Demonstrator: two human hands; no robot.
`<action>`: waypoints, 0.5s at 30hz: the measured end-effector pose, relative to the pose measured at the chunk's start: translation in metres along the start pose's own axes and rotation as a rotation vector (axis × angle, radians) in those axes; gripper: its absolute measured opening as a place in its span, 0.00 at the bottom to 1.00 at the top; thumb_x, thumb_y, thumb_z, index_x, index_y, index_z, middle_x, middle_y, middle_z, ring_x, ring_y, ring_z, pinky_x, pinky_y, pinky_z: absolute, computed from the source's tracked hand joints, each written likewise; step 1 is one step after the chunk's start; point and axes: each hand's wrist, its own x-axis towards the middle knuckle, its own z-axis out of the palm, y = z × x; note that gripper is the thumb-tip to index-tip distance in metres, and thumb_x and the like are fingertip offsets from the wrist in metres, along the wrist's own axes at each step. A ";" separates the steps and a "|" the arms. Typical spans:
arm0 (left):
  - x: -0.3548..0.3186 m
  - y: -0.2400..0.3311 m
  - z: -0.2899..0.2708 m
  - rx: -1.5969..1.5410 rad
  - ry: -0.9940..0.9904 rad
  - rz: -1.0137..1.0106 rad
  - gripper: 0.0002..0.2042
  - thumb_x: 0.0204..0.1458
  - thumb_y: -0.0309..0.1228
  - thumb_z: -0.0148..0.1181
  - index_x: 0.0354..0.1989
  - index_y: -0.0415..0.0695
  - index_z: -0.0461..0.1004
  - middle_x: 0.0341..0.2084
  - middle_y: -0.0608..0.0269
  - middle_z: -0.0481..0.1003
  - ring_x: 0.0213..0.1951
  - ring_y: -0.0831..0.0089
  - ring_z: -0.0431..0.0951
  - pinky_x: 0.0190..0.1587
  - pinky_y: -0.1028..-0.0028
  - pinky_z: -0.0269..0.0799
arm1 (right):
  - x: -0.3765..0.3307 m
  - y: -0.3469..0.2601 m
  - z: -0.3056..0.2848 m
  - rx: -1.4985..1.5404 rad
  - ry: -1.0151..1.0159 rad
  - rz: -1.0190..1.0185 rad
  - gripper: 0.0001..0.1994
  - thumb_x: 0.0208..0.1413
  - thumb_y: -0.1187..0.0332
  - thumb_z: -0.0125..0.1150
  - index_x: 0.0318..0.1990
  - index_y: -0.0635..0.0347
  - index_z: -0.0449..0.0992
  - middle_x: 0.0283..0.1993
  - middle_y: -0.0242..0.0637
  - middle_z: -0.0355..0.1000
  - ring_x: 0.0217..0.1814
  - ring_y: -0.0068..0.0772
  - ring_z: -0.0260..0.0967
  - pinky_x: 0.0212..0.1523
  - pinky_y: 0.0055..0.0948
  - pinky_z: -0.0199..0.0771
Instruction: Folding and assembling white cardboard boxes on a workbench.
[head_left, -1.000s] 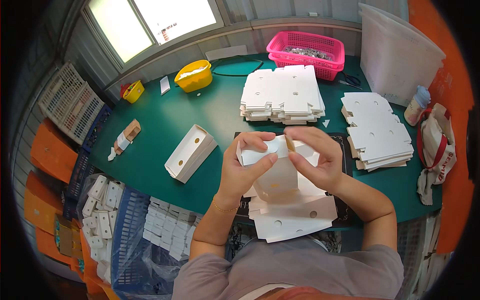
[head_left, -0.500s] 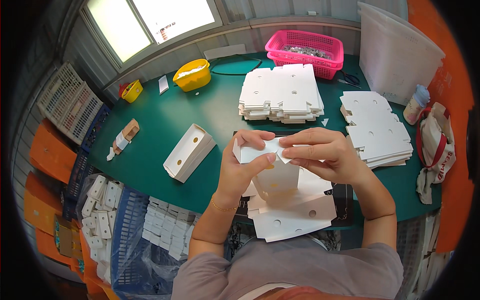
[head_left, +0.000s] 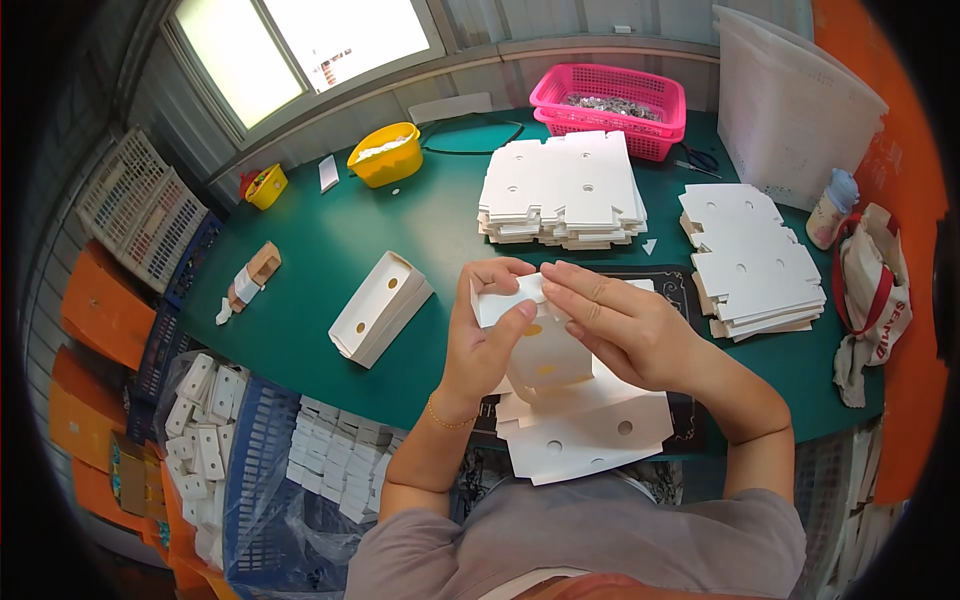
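I record the white box (head_left: 550,362) end-up over flat white sheets (head_left: 585,440), its top pinched between thumb and fingers of the left hand (head_left: 482,335), the right hand (head_left: 632,333) laying nearly straight fingers there, whether gripping I cannot tell, above the green surface (head_left: 445,225).

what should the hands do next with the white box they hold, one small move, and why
Probably press the top of the held white box gently down with the right hand: its fingers lie across that end, while the left hand grips the box near the top and could steady it. Whether the folds there sit flush is hidden, so light pressure seems safest.
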 end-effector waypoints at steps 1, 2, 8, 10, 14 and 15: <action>0.000 -0.001 -0.001 -0.009 0.003 -0.007 0.11 0.57 0.25 0.58 0.44 0.43 0.64 0.50 0.53 0.69 0.49 0.73 0.70 0.51 0.72 0.70 | 0.001 -0.001 -0.001 0.052 -0.025 0.023 0.20 0.57 0.80 0.59 0.58 0.62 0.75 0.62 0.52 0.70 0.64 0.52 0.69 0.61 0.39 0.74; 0.000 -0.001 -0.001 -0.009 0.002 -0.006 0.11 0.57 0.25 0.58 0.44 0.43 0.64 0.50 0.53 0.69 0.49 0.73 0.70 0.51 0.72 0.70 | 0.001 -0.001 -0.001 0.051 -0.025 0.023 0.20 0.57 0.80 0.59 0.58 0.62 0.75 0.62 0.52 0.70 0.64 0.52 0.69 0.61 0.39 0.74; -0.001 -0.002 0.007 0.049 0.010 0.035 0.09 0.58 0.26 0.57 0.44 0.42 0.64 0.50 0.51 0.70 0.49 0.72 0.71 0.53 0.71 0.68 | -0.006 0.004 -0.004 0.307 -0.052 0.155 0.18 0.59 0.82 0.57 0.58 0.62 0.76 0.64 0.53 0.69 0.66 0.47 0.68 0.61 0.34 0.72; -0.002 -0.003 0.011 0.231 0.024 0.145 0.08 0.59 0.27 0.56 0.43 0.40 0.65 0.49 0.50 0.70 0.50 0.70 0.71 0.54 0.70 0.67 | -0.009 0.003 -0.002 0.376 -0.005 0.236 0.18 0.60 0.82 0.57 0.57 0.62 0.76 0.64 0.51 0.69 0.67 0.44 0.68 0.60 0.33 0.71; -0.002 -0.001 0.014 0.137 0.035 0.087 0.08 0.60 0.27 0.56 0.43 0.40 0.66 0.49 0.49 0.70 0.50 0.68 0.72 0.55 0.70 0.66 | -0.005 0.001 -0.002 0.358 0.003 0.194 0.18 0.60 0.81 0.58 0.58 0.62 0.75 0.62 0.51 0.71 0.67 0.43 0.67 0.61 0.33 0.71; -0.001 -0.002 0.014 0.145 0.041 0.076 0.07 0.60 0.27 0.56 0.43 0.40 0.66 0.49 0.49 0.70 0.50 0.68 0.72 0.55 0.70 0.65 | -0.002 -0.004 0.001 0.464 0.071 0.327 0.18 0.60 0.81 0.58 0.58 0.63 0.75 0.61 0.51 0.72 0.67 0.43 0.68 0.61 0.33 0.71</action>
